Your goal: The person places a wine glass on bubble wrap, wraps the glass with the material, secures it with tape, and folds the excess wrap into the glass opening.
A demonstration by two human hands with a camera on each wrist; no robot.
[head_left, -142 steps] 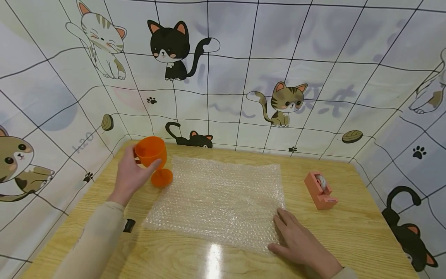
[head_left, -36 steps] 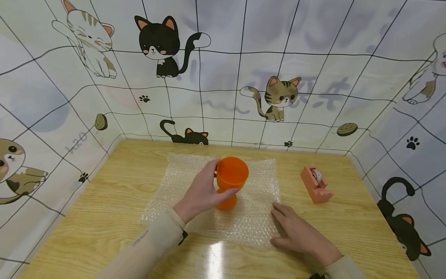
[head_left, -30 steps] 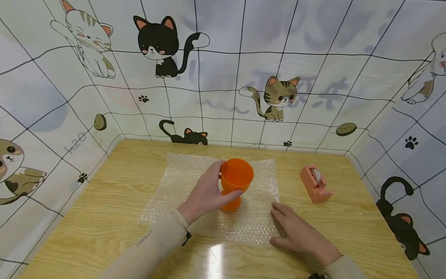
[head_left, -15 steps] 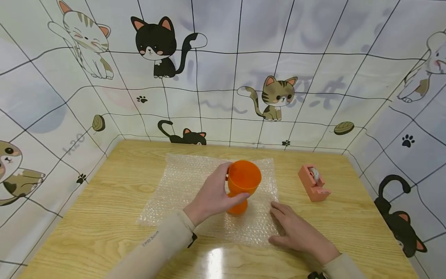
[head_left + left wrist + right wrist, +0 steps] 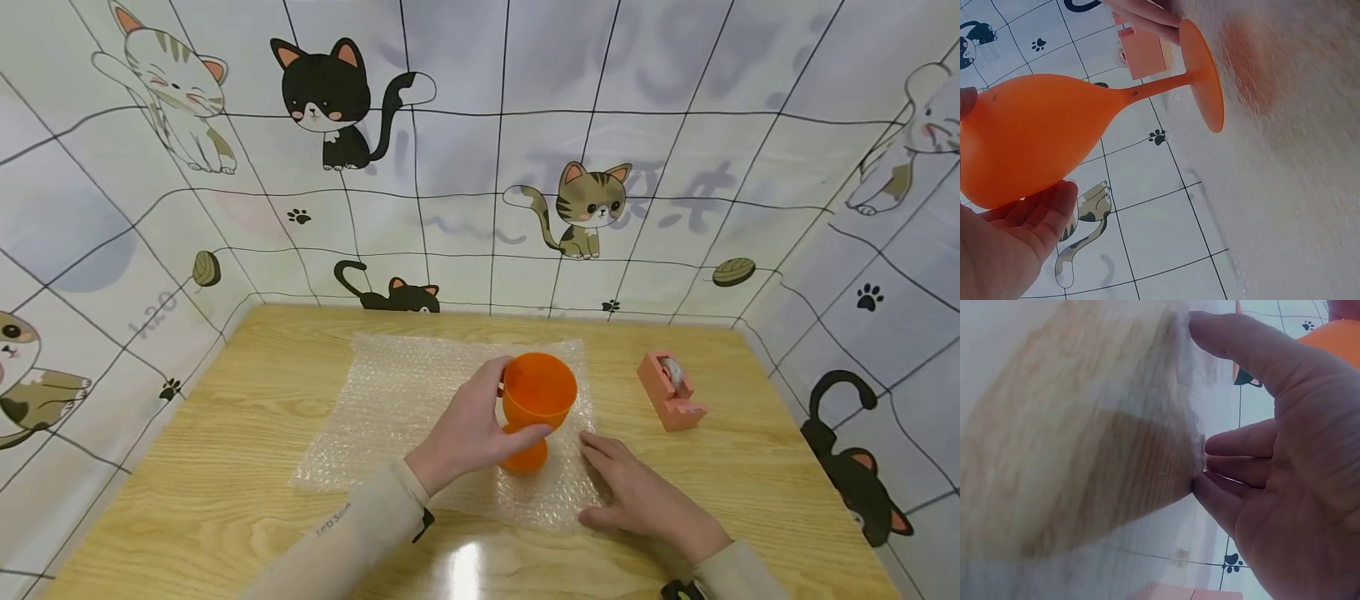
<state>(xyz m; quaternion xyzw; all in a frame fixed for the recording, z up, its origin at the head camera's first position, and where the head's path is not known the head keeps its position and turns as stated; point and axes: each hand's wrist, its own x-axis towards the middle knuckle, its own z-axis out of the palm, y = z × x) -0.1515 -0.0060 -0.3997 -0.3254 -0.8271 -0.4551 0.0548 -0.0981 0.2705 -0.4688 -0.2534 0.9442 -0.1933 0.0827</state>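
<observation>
An orange plastic goblet point(image 5: 538, 398) is gripped round its bowl by my left hand point(image 5: 472, 429), thumb on the near side and fingers on the far side. Beneath it a sheet of bubble wrap point(image 5: 397, 408) lies flat. In the left wrist view the goblet's round foot point(image 5: 1202, 78) hovers close over the wrap, with a gap and its reflection showing. My right hand point(image 5: 645, 500) rests at the wrap's right edge. Seen from the right wrist, its thumb and fingertips touch the wrap's edge point(image 5: 1192, 419), fingers nearly straight and spread from the thumb.
A pink tape dispenser point(image 5: 667, 392) with a roll of clear tape stands on the wooden table point(image 5: 247, 417), right of the wrap. Cat-patterned sheets point(image 5: 465, 167) enclose the table at the back and both sides.
My left hand has carried the goblet from the wrap's left edge across to its right part, still moving right and slightly nearer. My right hand has stayed at the right edge.
</observation>
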